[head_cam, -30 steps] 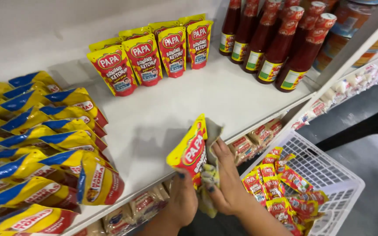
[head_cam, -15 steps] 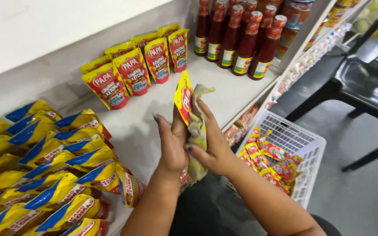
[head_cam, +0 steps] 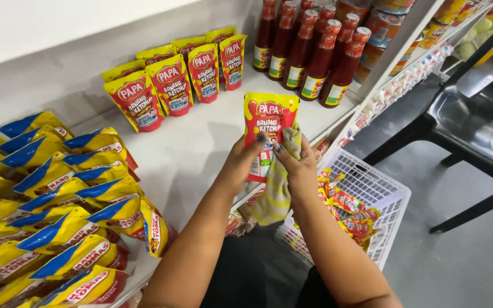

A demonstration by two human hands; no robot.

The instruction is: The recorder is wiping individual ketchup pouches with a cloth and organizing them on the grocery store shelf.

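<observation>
Left hand [head_cam: 239, 165]: you grip the red-and-yellow ketchup pouch [head_cam: 267, 128], now upright, front toward you.
Right hand [head_cam: 299, 165]: presses the striped cloth [head_cam: 278, 191] on its edge.
Basket [head_cam: 392, 197]: four o'clock.
Shelf [head_cam: 201, 154]: pouch raised above it; same pouches [head_cam: 169, 85] at eleven.

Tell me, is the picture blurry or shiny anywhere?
Head view: mostly sharp and evenly lit; the red and yellow pouch in the left hand and right hand looks crisp; soft shadows on the white shelf; glare on the black chair; edges bend slightly.
</observation>
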